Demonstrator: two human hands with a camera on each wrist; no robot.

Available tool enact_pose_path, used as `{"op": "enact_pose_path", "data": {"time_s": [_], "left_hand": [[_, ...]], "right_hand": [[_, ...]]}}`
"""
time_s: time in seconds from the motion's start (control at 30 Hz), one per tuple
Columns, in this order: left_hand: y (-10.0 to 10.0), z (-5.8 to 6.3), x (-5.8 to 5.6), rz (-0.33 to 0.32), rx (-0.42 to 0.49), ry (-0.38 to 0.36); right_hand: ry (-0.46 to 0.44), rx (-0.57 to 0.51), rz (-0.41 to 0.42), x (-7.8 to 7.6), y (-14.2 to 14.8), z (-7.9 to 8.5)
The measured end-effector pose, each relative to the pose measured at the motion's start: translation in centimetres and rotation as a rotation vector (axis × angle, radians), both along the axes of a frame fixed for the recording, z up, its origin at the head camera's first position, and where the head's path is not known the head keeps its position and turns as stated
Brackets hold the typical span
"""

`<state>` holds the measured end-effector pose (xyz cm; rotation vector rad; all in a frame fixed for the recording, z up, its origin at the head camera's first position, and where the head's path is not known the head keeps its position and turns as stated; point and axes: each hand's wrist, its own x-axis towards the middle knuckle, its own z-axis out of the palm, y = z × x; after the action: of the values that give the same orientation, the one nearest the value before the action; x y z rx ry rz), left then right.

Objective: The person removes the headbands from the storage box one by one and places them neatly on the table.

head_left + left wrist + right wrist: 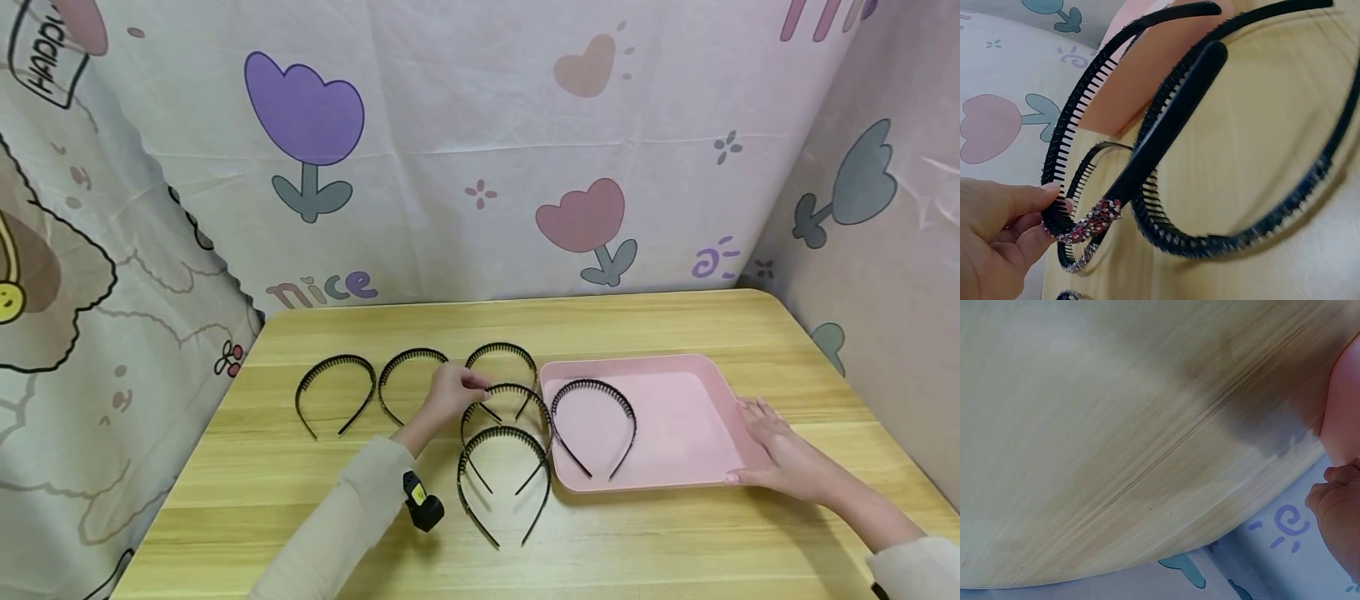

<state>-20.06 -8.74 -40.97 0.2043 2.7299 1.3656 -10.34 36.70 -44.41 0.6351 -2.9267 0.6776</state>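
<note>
My left hand (450, 393) pinches a black toothed headband (510, 387) at the top of its arch, between thumb and fingers. In the left wrist view, red and pink sparkly stones (1100, 222) cover that part of the band. Just nearer to me another black headband (504, 431) lies on the table, overlapping the held one in the head view. A pink tray (682, 421) stands to the right, with one headband (596, 383) at its left side. My right hand (791, 458) rests against the tray's right end, its thumb by the near corner; the right wrist view only partly shows it.
Three more headbands lie along the back left of the wooden table (225, 517): one far left (337, 359), one behind my left hand (414, 352), one farther right (500, 346). A patterned cloth (450, 233) hangs behind and beside the table.
</note>
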Motion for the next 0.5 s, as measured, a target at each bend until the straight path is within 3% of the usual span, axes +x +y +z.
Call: {"op": "enact_pose_path", "data": {"time_s": [0.5], "left_hand": [[-2.6,-0.1,1.1,0.037,-0.008,-0.025]], "right_hand": [[-0.002,-0.003,-0.004,0.1,-0.1,0.2]]}}
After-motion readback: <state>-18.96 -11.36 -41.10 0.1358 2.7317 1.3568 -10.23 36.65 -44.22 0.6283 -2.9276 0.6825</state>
